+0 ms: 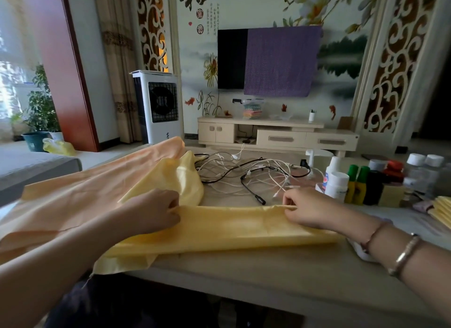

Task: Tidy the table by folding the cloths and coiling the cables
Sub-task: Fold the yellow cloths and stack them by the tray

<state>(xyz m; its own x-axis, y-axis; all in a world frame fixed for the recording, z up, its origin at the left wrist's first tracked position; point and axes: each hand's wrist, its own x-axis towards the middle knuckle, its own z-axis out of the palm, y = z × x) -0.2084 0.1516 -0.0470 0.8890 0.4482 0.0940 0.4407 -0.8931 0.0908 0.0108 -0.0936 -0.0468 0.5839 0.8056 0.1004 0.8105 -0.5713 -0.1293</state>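
My left hand (156,211) and right hand (308,209) each pinch the far folded edge of the yellow cloth (227,230), fingers curled tight. It lies along the tabletop's (256,266) near edge; tangled cables (246,174) sit behind, mid-table.

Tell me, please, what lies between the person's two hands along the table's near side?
In the head view, the folded edge of the yellow cloth spans from the left hand to the right hand; both pinch it.

dim room | daylight from left (window) | edges warped, soft
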